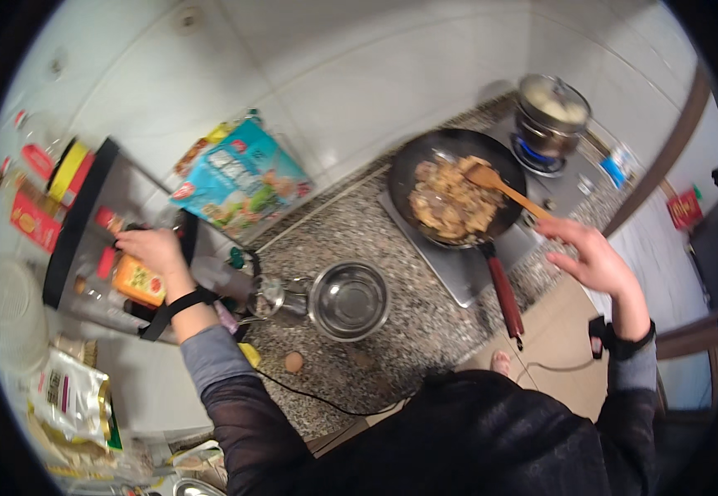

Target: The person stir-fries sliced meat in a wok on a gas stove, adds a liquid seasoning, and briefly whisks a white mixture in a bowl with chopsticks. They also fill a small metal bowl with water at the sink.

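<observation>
My left hand [151, 248] reaches into a rack of bottles at the left, over an orange-labelled bottle [138, 280] with a red cap; whether its fingers grip anything is hidden. My right hand [585, 254] is held above the counter's front edge, fingers spread, by the handle end of a wooden spatula [486, 177]. The spatula's blade rests on cooked food [452, 201] in a black frying pan [507, 152]. The pan's red handle [505, 297] points towards me. A steel bowl [349, 301] stands on the granite counter between my hands.
A lidded steel pot [551, 115] sits over a blue flame behind the pan. A blue food packet [241, 177] leans against the wall. A brown egg [293, 361] and a black cable [315, 397] lie near the counter's front. The black-framed rack [80, 223] stands left.
</observation>
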Motion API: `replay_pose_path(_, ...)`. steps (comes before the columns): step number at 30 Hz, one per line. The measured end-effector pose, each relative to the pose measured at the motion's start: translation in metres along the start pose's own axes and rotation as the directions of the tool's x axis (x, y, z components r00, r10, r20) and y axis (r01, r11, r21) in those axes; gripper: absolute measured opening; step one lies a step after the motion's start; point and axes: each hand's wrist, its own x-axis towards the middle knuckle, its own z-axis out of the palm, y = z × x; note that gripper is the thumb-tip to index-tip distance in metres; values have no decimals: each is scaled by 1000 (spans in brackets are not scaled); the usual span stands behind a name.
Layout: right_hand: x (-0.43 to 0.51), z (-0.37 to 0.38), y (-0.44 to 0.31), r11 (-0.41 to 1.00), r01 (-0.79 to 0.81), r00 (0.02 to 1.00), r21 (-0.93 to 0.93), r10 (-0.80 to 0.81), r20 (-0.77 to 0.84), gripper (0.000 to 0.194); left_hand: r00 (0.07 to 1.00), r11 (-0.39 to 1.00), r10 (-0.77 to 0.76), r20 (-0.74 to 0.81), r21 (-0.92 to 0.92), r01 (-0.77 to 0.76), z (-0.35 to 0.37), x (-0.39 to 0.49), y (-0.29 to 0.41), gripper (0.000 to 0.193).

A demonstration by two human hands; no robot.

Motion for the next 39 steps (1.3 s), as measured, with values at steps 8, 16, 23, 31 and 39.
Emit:
replay_pose_path(8,28,14,82,836,-162,978,-525,65,-198,48,997,995,7,79,-103,1,-24,4,16,95)
replay_pose_path(16,56,32,153,790,-472,860,-391,510,-9,53,909,627,384,160,-769,-129,-130,-213,128,73)
replay_pose_path(23,80,-11,188,935,-277,961,-221,272,-50,37,-157,196,483,861,69,978,-228,-430,240,54)
replay_pose_path(31,135,-26,222,936,-168,975,-310,204,89,28,-181,-135,545,819,298,945,-261,-481,284,31)
replay_pose_path(39,113,-12,194,947,183,982,-266,-162,98,32,-196,-119,459,866,279,953,-274,-467,289,29)
